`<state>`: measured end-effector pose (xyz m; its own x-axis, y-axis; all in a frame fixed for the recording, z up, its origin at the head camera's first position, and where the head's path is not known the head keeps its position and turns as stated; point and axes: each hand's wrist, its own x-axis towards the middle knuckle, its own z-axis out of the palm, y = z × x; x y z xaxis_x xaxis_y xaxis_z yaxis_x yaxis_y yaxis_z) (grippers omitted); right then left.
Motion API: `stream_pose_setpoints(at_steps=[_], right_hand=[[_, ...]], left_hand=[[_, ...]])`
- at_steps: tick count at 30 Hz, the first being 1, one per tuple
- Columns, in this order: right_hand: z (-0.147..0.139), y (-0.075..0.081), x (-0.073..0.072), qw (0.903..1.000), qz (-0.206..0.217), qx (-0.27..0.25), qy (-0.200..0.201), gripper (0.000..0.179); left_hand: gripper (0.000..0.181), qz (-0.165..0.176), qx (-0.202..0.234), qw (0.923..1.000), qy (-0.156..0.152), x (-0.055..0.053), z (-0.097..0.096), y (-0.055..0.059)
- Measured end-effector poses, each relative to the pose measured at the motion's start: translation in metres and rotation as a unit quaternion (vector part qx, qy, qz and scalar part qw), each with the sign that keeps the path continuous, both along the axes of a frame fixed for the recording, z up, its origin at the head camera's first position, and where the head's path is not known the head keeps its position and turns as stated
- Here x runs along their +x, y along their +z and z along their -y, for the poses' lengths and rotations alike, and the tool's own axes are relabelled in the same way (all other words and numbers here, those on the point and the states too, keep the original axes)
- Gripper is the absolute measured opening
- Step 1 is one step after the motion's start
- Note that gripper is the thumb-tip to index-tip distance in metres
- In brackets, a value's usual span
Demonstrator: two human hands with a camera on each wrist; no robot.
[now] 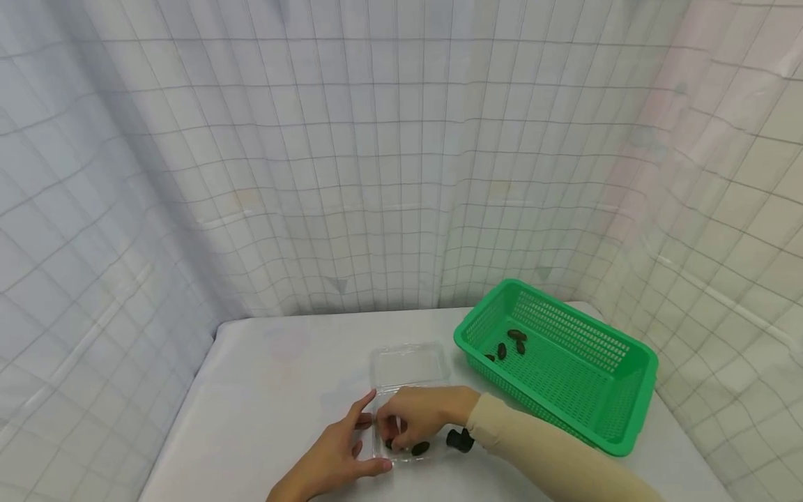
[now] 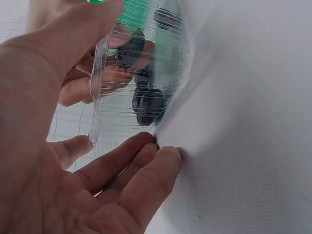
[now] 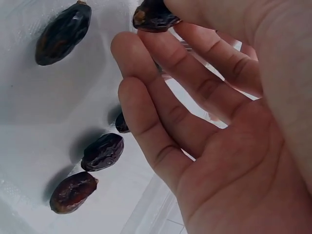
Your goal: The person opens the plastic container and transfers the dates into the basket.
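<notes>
A clear plastic box with its lid laid back stands on the white table. My right hand is over the box, pinching a dark brown date between thumb and fingers. Beneath it, several dates lie on the box floor, one larger date apart from the others. At the box's left side is my left hand, its thumb along the front rim and its fingertips down on the tablecloth beside the wall.
To the right, a green plastic basket holds several dates toward its left end. A small black object shows beside the box, partly behind my right forearm. White gridded curtains surround the table at the back and sides.
</notes>
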<state>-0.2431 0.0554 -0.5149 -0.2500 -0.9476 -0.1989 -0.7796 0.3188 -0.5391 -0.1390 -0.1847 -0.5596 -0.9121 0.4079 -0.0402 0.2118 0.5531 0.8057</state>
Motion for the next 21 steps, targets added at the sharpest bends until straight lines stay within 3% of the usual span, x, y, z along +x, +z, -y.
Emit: stream_pose_setpoints(at_steps=[12, 21], right_hand=[[-0.01, 0.0, 0.0, 0.9994, -0.012, -0.023, -0.024, 0.015], [-0.02, 0.004, -0.002, 0.9984, 0.017, -0.042, -0.032, 0.016]], left_hand=[[0.121, 0.013, 0.002, 0.9999, 0.006, 0.001, -0.001, 0.004], [0.121, 0.014, 0.001, 0.9999, 0.007, 0.001, -0.001, 0.004]])
